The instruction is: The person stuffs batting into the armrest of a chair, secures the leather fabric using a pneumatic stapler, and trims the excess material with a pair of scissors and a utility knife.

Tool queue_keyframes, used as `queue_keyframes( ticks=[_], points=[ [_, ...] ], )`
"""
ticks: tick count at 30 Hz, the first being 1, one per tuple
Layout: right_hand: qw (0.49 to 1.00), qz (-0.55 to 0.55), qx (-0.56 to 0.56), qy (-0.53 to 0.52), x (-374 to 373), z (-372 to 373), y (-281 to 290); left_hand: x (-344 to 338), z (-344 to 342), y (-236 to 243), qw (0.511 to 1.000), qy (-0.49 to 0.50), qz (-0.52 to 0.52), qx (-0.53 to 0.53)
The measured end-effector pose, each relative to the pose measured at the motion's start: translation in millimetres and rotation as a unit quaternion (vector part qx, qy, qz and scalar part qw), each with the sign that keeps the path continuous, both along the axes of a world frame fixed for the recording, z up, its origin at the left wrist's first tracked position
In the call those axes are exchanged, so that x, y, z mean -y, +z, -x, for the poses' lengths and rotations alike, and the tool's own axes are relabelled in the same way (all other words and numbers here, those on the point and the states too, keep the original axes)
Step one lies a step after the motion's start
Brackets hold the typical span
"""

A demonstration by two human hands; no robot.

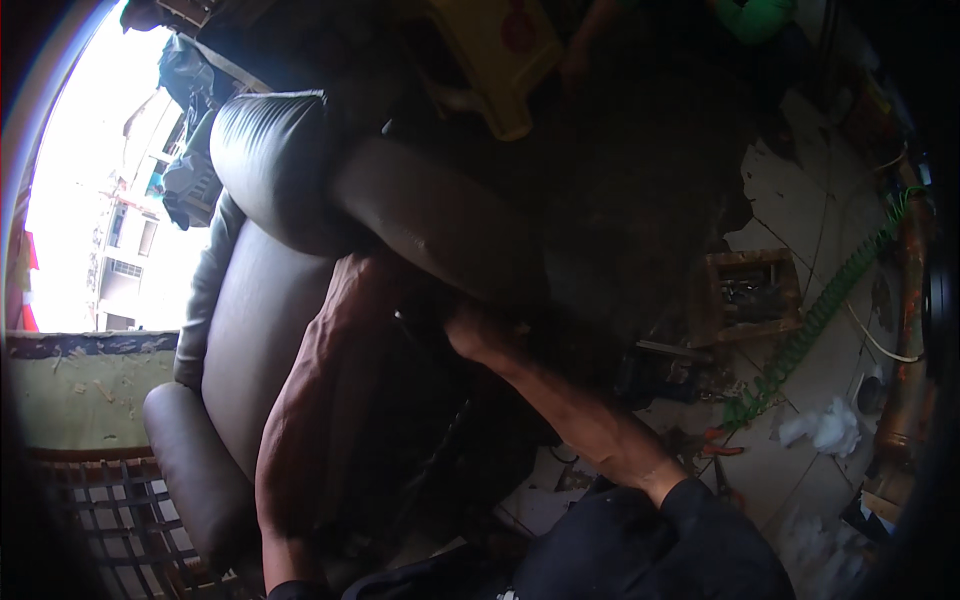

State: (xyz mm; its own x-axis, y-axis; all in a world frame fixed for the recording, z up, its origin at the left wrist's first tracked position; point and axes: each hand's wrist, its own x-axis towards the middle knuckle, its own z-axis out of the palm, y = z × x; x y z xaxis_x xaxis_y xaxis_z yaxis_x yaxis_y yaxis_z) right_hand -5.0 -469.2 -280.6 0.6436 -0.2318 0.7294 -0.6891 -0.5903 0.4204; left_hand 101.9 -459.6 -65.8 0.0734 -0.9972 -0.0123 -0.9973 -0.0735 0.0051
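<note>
A grey-brown upholstered seat lies tipped over in front of me, with a rolled, padded arm across its far side. My left hand reaches in at the underside of that padded arm, its fingers lost in shadow. Close by on the right is my right hand, bent at the wrist over the dark underside of the seat. Deep shade hides its fingers and anything in them. A small shiny tip shows between the two hands, too dark to name.
A yellow plastic stool and a person's green sleeve are at the far side. On the right floor are a wooden box of metal parts, a green coiled hose, orange-handled tools and white stuffing. Woven webbing stands lower left.
</note>
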Motion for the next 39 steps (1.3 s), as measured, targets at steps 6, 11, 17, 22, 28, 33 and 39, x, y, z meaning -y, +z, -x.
queue_keyframes(
  ticks=[6,11,17,22,28,33,39],
  points=[
    [0.929,-0.287,0.075,0.222,10.6,2.6,-18.8,-6.2,4.4,-1.0,1.0,-0.006,0.005,-0.018],
    [0.735,-0.615,0.143,0.245,1.2,32.9,29.9,-11.8,-2.3,-2.2,1.0,0.0,0.014,-0.023],
    [0.709,-0.63,0.164,0.273,-19.1,214.9,52.1,-11.4,-9.7,-1.5,0.999,0.009,0.015,-0.031],
    [0.842,-0.524,-0.041,-0.119,-11.2,336.0,-44.6,5.8,-11.6,-12.8,0.999,0.001,0.016,-0.047],
    [0.767,-0.615,-0.174,-0.057,23.8,352.3,-61.7,-1.9,-15.0,-16.6,0.998,0.003,0.021,-0.058],
    [0.756,-0.644,-0.115,0.019,20.3,326.3,-53.0,1.4,-12.0,-16.2,0.998,0.005,0.024,-0.056],
    [0.702,-0.7,-0.054,0.119,31.8,280.4,-48.4,-2.9,-26.1,-28.2,0.998,0.006,0.029,-0.06]
  ],
)
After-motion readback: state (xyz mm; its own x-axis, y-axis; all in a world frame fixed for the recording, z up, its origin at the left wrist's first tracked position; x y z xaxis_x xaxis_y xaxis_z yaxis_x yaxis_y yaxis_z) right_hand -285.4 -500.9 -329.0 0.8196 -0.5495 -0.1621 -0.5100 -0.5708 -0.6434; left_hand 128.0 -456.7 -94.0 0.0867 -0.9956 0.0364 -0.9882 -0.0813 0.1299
